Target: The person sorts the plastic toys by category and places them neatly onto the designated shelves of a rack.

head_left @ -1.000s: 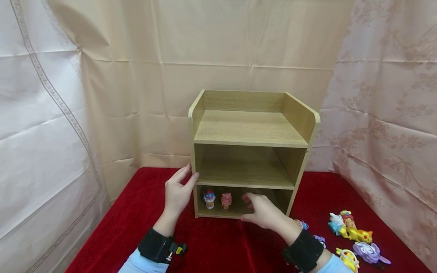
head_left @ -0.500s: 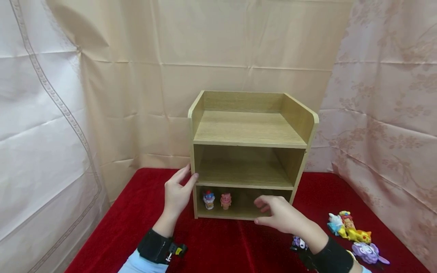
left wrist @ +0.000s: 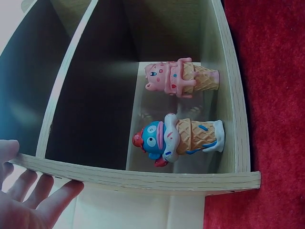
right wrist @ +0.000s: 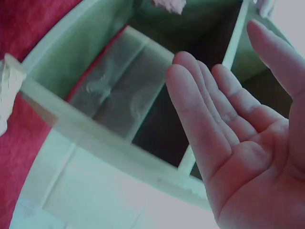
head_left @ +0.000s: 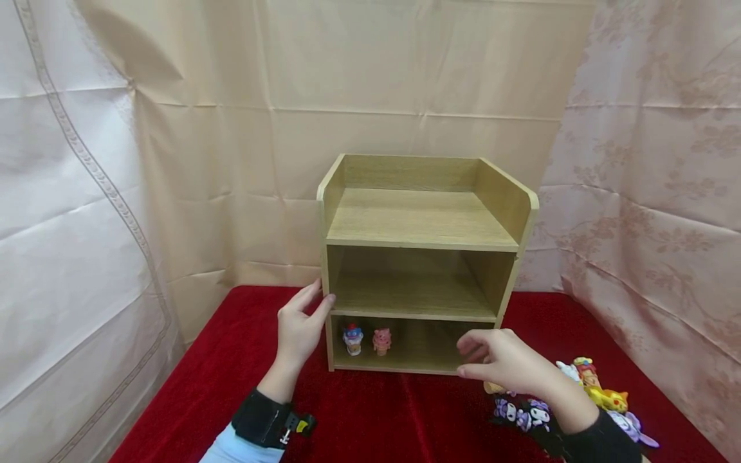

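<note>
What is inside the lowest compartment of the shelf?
Toward the left stand a blue-headed figure and a pink figure. In the head view, the right grip covers the front right corner, hiding what is behind.

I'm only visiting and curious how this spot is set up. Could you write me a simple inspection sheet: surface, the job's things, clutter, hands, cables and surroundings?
Surface: red cloth, shelf standing on it.
Job's things: blue figure and pink figure upright on the shelf's bottom level; more toys on the cloth at right, some partly hidden.
Clutter: nothing seen beyond those toys.
Hands: left hand touches the shelf's left side; right hand, near its lower right, holds nothing.
Cables: nothing seen.
Surroundings: beige drape behind, white drape left, flowered drape right.
</note>
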Tool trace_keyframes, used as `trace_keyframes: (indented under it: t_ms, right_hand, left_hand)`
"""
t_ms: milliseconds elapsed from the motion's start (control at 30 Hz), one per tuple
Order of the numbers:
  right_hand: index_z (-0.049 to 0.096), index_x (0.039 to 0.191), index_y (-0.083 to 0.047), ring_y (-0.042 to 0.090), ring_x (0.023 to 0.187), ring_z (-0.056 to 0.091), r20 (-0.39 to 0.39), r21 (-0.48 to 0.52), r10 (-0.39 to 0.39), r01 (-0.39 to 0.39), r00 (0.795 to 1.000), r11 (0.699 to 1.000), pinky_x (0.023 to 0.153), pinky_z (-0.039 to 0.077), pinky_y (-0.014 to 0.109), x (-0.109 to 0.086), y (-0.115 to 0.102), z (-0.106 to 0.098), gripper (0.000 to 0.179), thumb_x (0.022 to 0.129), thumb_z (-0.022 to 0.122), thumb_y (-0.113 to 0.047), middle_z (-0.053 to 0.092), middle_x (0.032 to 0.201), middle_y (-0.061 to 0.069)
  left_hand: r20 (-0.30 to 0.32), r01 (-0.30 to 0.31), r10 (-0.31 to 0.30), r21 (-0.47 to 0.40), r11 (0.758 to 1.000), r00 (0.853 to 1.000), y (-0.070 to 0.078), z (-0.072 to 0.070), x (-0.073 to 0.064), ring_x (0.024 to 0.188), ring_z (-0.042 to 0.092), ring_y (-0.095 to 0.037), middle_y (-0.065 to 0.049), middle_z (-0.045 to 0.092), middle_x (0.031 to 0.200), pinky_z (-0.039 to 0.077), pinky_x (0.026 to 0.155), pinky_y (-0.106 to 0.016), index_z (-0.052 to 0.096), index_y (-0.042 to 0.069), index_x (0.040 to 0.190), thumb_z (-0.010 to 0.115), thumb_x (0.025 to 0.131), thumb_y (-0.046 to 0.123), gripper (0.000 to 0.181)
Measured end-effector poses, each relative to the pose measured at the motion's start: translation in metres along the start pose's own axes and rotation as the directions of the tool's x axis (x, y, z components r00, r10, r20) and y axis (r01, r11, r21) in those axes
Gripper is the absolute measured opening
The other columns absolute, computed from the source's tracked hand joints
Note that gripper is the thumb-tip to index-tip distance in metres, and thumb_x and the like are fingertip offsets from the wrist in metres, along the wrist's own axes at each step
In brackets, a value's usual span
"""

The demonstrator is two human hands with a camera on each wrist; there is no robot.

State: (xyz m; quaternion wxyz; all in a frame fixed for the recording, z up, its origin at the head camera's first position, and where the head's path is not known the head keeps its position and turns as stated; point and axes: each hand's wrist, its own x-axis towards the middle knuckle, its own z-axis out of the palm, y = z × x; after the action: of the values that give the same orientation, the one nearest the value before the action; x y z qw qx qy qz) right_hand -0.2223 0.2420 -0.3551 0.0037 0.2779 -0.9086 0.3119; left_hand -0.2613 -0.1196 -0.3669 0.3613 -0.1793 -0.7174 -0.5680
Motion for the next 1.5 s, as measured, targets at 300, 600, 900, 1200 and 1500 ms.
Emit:
trace_keyframes:
  t_ms: [300,600,900,1200,1500]
  right_hand:
    - [0.069,0.113,-0.002,0.009,0.087,0.071,0.108,0.045,0.047,-0.052,0.993,0.998,0.074,0.057,0.027,-0.015,0.012,-0.026,0.039,0.089,0.081,-0.030,0.073,0.099,-0.002]
    - [0.068,0.114,0.002,0.019,0.089,0.071,0.152,0.037,0.125,-0.132,0.980,0.991,0.073,0.058,0.028,-0.024,0.026,-0.042,0.039,0.089,0.081,-0.025,0.071,0.105,0.007]
    - [0.067,0.114,0.003,0.026,0.093,0.070,0.113,-0.011,0.189,-0.189,0.975,0.982,0.075,0.058,0.031,-0.028,0.047,-0.050,0.042,0.087,0.083,-0.025,0.071,0.106,0.008]
    - [0.066,0.118,0.006,0.033,0.097,0.069,0.102,-0.016,0.284,-0.283,0.954,0.959,0.076,0.059,0.040,-0.028,0.064,-0.050,0.049,0.083,0.086,-0.023,0.069,0.111,0.015]
    - [0.065,0.119,0.009,0.038,0.102,0.067,0.120,-0.043,0.316,-0.313,0.941,0.949,0.083,0.058,0.049,-0.026,0.086,-0.047,0.051,0.082,0.085,-0.019,0.068,0.115,0.023]
  left_hand:
    - [0.004,0.006,-0.006,0.001,1.000,1.000,0.000,0.001,0.000,0.116,0.065,-0.036,-0.025,0.065,0.127,0.052,0.094,-0.053,0.064,-0.008,0.130,0.074,0.090,-0.005,0.041]
    - [0.007,0.022,-0.022,0.003,1.000,1.000,0.000,0.000,0.000,0.118,0.064,-0.035,-0.025,0.065,0.129,0.051,0.096,-0.053,0.063,-0.008,0.131,0.074,0.091,-0.004,0.042]
    - [0.008,0.004,-0.004,-0.005,1.000,1.000,-0.002,-0.001,0.000,0.115,0.065,-0.035,-0.025,0.065,0.128,0.052,0.094,-0.052,0.064,-0.009,0.130,0.075,0.090,-0.005,0.042]
    - [0.009,-0.004,0.004,-0.015,1.000,1.000,-0.002,0.000,0.000,0.115,0.065,-0.037,-0.025,0.065,0.128,0.052,0.093,-0.057,0.064,-0.008,0.130,0.074,0.090,-0.006,0.042]
    - [0.007,0.000,0.000,-0.011,1.000,1.000,-0.002,0.000,0.001,0.115,0.066,-0.036,-0.025,0.066,0.127,0.053,0.093,-0.051,0.064,-0.008,0.130,0.075,0.090,-0.005,0.041]
